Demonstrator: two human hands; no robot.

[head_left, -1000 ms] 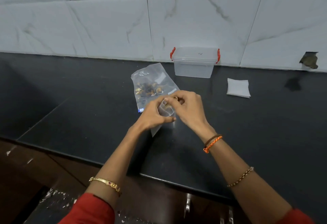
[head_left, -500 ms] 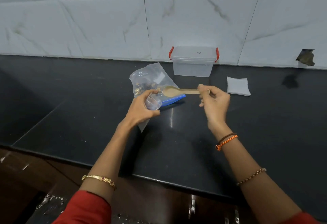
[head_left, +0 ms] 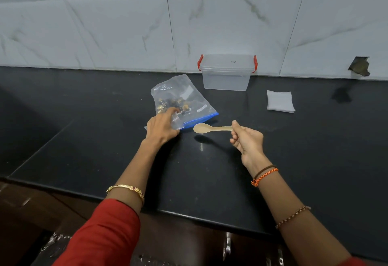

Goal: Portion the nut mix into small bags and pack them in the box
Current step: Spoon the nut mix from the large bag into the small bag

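Home kitchen, black stone counter (head_left: 273, 160), marble-look wall tiles (head_left: 231, 24)

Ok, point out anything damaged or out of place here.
One thing: a jagged hole broken through the white wall tile, far right, just above the counter. No nuts look spilled.

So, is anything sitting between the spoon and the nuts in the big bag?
Partly. The left hand holds a small bag at the blue-zipped mouth of the big bag, right beside the spoon held by the right hand. Otherwise the counter between shows nothing.
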